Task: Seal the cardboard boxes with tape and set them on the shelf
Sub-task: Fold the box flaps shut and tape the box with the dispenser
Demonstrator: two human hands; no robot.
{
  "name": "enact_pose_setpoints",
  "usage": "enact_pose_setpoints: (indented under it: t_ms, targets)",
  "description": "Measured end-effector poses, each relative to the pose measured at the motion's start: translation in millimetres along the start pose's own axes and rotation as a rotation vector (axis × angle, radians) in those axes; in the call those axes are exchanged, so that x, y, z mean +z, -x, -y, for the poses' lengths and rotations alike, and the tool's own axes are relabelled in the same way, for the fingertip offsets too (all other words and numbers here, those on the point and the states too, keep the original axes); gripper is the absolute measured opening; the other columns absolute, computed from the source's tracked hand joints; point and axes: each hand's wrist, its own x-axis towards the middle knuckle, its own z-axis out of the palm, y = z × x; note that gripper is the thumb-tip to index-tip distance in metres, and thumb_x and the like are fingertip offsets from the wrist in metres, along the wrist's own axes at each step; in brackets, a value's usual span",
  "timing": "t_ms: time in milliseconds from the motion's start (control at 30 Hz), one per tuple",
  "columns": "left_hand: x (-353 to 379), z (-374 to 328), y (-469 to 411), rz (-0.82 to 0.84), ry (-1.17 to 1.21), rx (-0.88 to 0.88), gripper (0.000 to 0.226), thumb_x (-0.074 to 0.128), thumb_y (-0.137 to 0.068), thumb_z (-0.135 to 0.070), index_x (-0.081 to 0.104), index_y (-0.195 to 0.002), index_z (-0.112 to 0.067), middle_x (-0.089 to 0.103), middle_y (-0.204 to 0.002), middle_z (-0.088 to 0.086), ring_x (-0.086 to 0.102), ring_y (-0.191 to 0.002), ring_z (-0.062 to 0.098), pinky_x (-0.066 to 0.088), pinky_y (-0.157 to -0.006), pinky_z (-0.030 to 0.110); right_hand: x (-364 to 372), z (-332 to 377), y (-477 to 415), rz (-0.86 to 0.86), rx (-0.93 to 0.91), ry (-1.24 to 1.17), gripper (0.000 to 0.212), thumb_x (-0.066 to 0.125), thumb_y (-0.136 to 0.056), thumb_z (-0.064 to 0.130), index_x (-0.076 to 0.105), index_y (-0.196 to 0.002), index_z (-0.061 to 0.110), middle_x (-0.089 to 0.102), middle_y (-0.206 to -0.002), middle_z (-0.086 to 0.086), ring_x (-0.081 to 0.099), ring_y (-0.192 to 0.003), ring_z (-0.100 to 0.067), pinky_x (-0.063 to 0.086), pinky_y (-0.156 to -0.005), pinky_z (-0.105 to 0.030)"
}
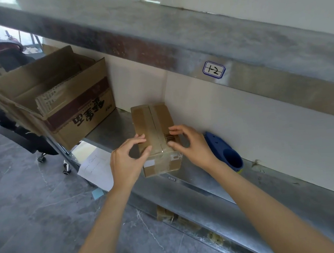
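Box (153, 123): taped shut, lying on the shelf (108, 131) with its near end at the front edge. Left hand (124, 162) is on its near left top, right hand (191, 144) on its near right top by the barcode. Fingers are bent, tips touching; whether either hand grips cannot be determined. An open carton (72, 108) stands at the shelf's left end. A blue clog (225, 153) lies just right of the right hand.

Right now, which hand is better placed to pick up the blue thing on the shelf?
Probably the right hand: it sits beside the blue thing, while the left hand is across the small box from it.
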Motion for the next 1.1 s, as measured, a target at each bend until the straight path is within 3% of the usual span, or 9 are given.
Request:
enact_pose_setpoints:
  t_ms: [67, 133, 300, 433, 533, 800, 900, 1000, 1100]
  targets:
    - [-6, 1, 0, 0.072, 0.046, 0.006, 0.037, 0.081, -0.074, -0.044, 0.072, -0.105, -0.025, 0.069, -0.121, -0.013, 0.055, -0.126, 0.0, 0.047, -0.106, 0.04, -6, 0, 2, 0.083, 0.02, -0.008, 0.061, 0.077, -0.077, 0.05, 0.052, -0.131, 0.035, 0.058, -0.126, 0.018, 0.048, -0.121, 0.006, 0.036, -0.103, -0.019]
    - [-11, 2, 0, 0.16, 0.087, 0.012, 0.046, 0.08, -0.071, -0.046, 0.07, -0.111, -0.024, 0.067, -0.127, -0.012, 0.051, -0.131, 0.002, 0.043, -0.11, 0.041, -12, -3, 1, 0.145, 0.012, 0.004, 0.072, 0.084, -0.07, 0.045, 0.051, -0.133, 0.035, 0.056, -0.129, 0.018, 0.048, -0.124, 0.002, 0.037, -0.107, -0.023]
    - [-8, 7, 1, 0.163, 0.053, 0.021, 0.048, 0.085, -0.072, -0.032, 0.066, -0.116, -0.024, 0.063, -0.133, -0.011, 0.045, -0.136, 0.002, 0.041, -0.113, 0.041, -7, -6, 1, 0.111, -0.039, 0.071, 0.062, 0.084, -0.074, 0.033, 0.056, -0.129, 0.029, 0.054, -0.125, 0.014, 0.047, -0.12, -0.004, 0.041, -0.107, -0.032]
    - [4, 4, 9, 0.093, 0.052, 0.025, 0.052, 0.088, -0.07, -0.028, 0.063, -0.116, -0.025, 0.061, -0.133, -0.011, 0.043, -0.138, 0.002, 0.04, -0.109, 0.023, 1, -6, 4, 0.057, -0.055, 0.065, 0.071, 0.084, -0.071, 0.044, 0.052, -0.132, 0.028, 0.053, -0.128, 0.016, 0.047, -0.121, -0.002, 0.039, -0.104, -0.024]
    - [11, 1, 13, 0.019, 0.028, 0.021, 0.051, 0.088, -0.071, -0.029, 0.063, -0.116, -0.025, 0.061, -0.131, -0.011, 0.044, -0.138, 0.004, 0.038, -0.103, 0.009, 11, -6, 4, -0.024, -0.093, 0.116, 0.064, 0.083, -0.074, 0.042, 0.054, -0.129, 0.023, 0.055, -0.125, 0.013, 0.048, -0.118, -0.006, 0.043, -0.103, -0.033]
    - [11, -2, 15, 0.035, -0.011, 0.035, 0.053, 0.083, -0.075, -0.035, 0.061, -0.122, -0.023, 0.058, -0.135, -0.013, 0.039, -0.14, 0.001, 0.042, -0.106, 0.026, 15, -4, 8, -0.022, -0.074, 0.068, 0.069, 0.08, -0.076, 0.046, 0.048, -0.134, 0.026, 0.052, -0.131, 0.014, 0.047, -0.122, -0.002, 0.041, -0.104, -0.03]
    - [-3, 3, 9, 0.164, -0.002, 0.025, 0.054, 0.084, -0.076, -0.033, 0.059, -0.124, -0.028, 0.055, -0.139, -0.016, 0.037, -0.141, 0.0, 0.041, -0.111, 0.034, -1, -7, 4, 0.089, -0.049, 0.057, 0.071, 0.082, -0.075, 0.043, 0.047, -0.135, 0.029, 0.051, -0.133, 0.015, 0.045, -0.125, -0.002, 0.038, -0.107, -0.027]
    - [-24, 5, -2, 0.371, -0.002, 0.004, 0.058, 0.083, -0.078, -0.028, 0.056, -0.13, -0.033, 0.05, -0.144, -0.023, 0.033, -0.142, -0.005, 0.039, -0.113, 0.04, -17, -10, -6, 0.228, -0.044, 0.091, 0.063, 0.082, -0.078, 0.028, 0.049, -0.13, 0.038, 0.052, -0.131, 0.017, 0.044, -0.127, 0.0, 0.036, -0.112, -0.032]
    - [-30, 5, -7, 0.393, -0.02, 0.006, 0.055, 0.081, -0.081, -0.018, 0.058, -0.128, -0.033, 0.051, -0.143, -0.023, 0.034, -0.14, -0.007, 0.041, -0.112, 0.042, -16, -11, -6, 0.226, -0.041, 0.105, 0.06, 0.08, -0.08, 0.021, 0.049, -0.129, 0.038, 0.051, -0.131, 0.018, 0.041, -0.125, 0.001, 0.034, -0.111, -0.027]
